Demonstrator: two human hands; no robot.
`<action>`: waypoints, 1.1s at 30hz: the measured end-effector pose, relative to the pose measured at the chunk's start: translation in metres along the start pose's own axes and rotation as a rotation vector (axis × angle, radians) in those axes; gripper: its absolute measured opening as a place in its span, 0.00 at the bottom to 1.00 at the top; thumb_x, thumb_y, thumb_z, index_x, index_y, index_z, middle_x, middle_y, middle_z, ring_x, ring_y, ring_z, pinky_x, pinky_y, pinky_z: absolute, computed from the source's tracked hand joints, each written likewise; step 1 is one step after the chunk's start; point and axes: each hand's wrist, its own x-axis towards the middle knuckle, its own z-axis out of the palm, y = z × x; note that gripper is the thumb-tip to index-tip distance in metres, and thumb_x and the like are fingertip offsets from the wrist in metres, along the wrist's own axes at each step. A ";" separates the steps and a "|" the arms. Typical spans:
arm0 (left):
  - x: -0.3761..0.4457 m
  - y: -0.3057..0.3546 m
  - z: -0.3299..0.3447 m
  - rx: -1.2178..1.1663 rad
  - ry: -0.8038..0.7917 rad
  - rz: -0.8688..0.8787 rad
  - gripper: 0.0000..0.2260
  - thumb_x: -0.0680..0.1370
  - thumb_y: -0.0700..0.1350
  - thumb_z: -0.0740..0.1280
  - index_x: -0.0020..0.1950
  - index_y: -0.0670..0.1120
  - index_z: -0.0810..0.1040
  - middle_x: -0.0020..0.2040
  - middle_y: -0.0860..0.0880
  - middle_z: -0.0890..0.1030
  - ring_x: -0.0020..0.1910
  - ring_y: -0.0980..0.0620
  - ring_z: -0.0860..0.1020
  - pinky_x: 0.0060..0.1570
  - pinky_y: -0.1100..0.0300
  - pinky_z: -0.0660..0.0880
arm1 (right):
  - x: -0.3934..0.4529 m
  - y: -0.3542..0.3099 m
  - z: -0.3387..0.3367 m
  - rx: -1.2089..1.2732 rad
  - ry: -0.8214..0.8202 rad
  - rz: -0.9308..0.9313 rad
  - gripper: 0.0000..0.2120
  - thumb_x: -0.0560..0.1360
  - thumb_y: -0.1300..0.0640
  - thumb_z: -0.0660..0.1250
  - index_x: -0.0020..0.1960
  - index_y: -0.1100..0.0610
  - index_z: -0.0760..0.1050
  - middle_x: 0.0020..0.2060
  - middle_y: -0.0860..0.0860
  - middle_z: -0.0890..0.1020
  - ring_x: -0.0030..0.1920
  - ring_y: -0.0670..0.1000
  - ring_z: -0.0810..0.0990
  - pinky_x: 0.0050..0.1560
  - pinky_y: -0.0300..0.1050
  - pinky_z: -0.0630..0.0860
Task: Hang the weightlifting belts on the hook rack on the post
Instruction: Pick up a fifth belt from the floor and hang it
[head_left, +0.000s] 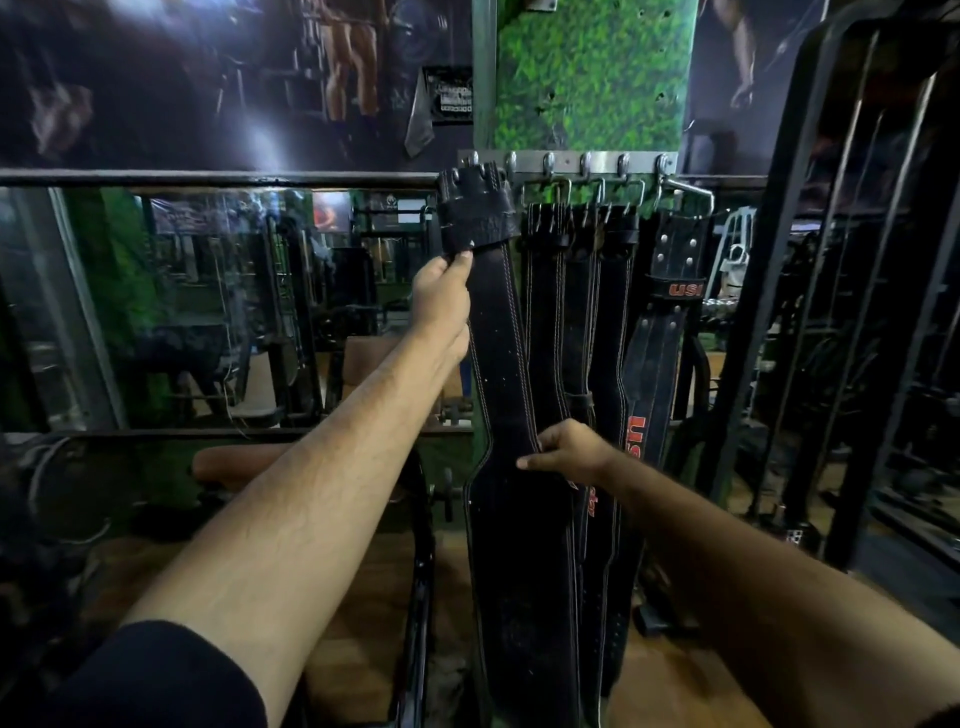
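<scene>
A metal hook rack (569, 162) is fixed across a post faced with green turf (592, 78). Several black leather belts hang from it side by side. The leftmost black belt (511, 519) hangs down long, its folded buckle end (475, 213) up at the left hooks. My left hand (441, 296) pinches this belt just under the folded end. My right hand (569, 452) grips the same belt lower down, at its right edge where it widens. To the right hangs a belt with red USI lettering (660, 353).
A mirror wall (208, 301) with a dark rail runs to the left of the post. A black machine frame (831, 260) stands close on the right. A brown padded bench (234, 462) sits low on the left, above a wooden floor.
</scene>
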 end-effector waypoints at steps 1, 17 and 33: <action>0.004 0.004 0.000 0.005 -0.008 0.006 0.06 0.81 0.43 0.66 0.45 0.46 0.81 0.57 0.38 0.84 0.63 0.39 0.80 0.70 0.45 0.73 | -0.001 -0.004 -0.001 0.049 0.055 -0.035 0.22 0.71 0.45 0.77 0.44 0.66 0.79 0.35 0.53 0.79 0.35 0.50 0.76 0.37 0.47 0.74; 0.027 -0.033 -0.012 0.085 0.092 -0.116 0.04 0.76 0.45 0.69 0.45 0.47 0.76 0.51 0.41 0.80 0.52 0.45 0.80 0.56 0.46 0.78 | 0.008 0.000 0.036 0.348 0.135 -0.027 0.13 0.72 0.58 0.78 0.47 0.68 0.82 0.41 0.58 0.87 0.37 0.48 0.84 0.39 0.44 0.83; 0.051 -0.028 -0.014 0.132 0.084 -0.190 0.06 0.79 0.45 0.68 0.52 0.44 0.80 0.58 0.41 0.83 0.59 0.41 0.81 0.64 0.43 0.78 | 0.010 -0.054 -0.033 0.578 0.190 -0.082 0.19 0.79 0.50 0.68 0.59 0.66 0.78 0.42 0.54 0.82 0.34 0.47 0.82 0.37 0.43 0.79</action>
